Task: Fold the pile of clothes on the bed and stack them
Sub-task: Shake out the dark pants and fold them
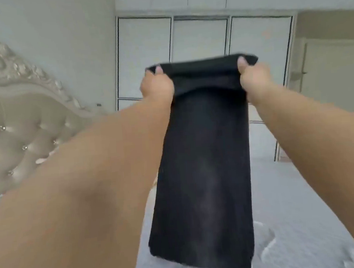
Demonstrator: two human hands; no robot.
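Observation:
A black garment (204, 173) hangs as a long folded strip in front of me, held up above the bed (292, 209). My left hand (157, 85) pinches its top left corner, thumb on the near side. My right hand (253, 76) pinches the top right corner the same way. Both arms are stretched forward at about the same height. The garment's lower edge hangs near the pale grey bedspread; I cannot tell whether it touches. No pile of clothes shows in this view.
A tufted, carved headboard (25, 127) stands at the left. White wardrobe doors (201, 40) fill the far wall, and a pale door (335, 76) is at the right. A few wrinkles mark the bedspread at the lower right.

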